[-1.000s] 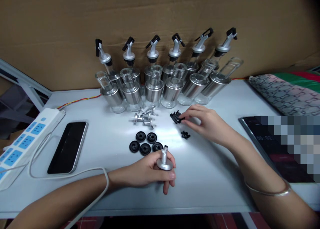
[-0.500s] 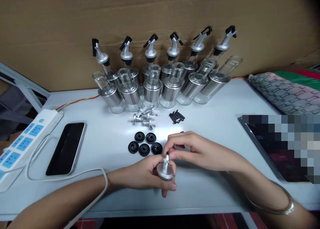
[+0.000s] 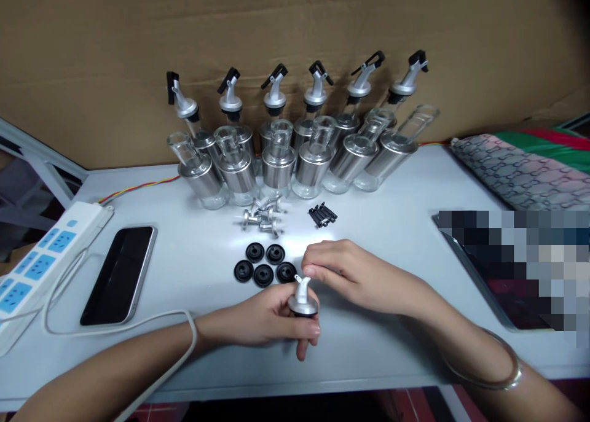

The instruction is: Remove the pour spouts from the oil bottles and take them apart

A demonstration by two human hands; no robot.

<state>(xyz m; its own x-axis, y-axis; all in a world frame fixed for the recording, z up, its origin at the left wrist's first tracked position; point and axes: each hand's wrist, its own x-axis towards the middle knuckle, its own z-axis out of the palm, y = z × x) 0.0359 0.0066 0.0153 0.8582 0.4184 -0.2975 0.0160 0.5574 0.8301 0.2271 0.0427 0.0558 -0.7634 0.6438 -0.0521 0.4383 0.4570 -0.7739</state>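
A silver bottle pourer (image 3: 302, 299) with a black underside stands upright in my left hand (image 3: 281, 320), its thumb and fingers closed around the base. Its bent spout points up and to the right. At the spout's tip, my right hand (image 3: 334, 267) has thumb and fingertips pinched together; anything small between them is hidden. Several round black rubber stoppers (image 3: 263, 276) lie just beyond the left hand. Behind those is a small pile of silver pourer spouts (image 3: 267, 216). A cluster of small black levers (image 3: 322, 214) lies to the pile's right.
Glass bottles with steel sleeves (image 3: 279, 166) stand in two rows at the back; the rear row carries pourers (image 3: 275, 93). At left are a phone (image 3: 118, 274), a power strip (image 3: 41, 268) and a white cable (image 3: 115, 330) crossing my left forearm. A dark tablet-like device (image 3: 483, 281) lies at right.
The pourer has turned in my left hand, so its spout now leans right and its black underside shows. My right fingers have drawn closer together at the tip. The view has shifted slightly.
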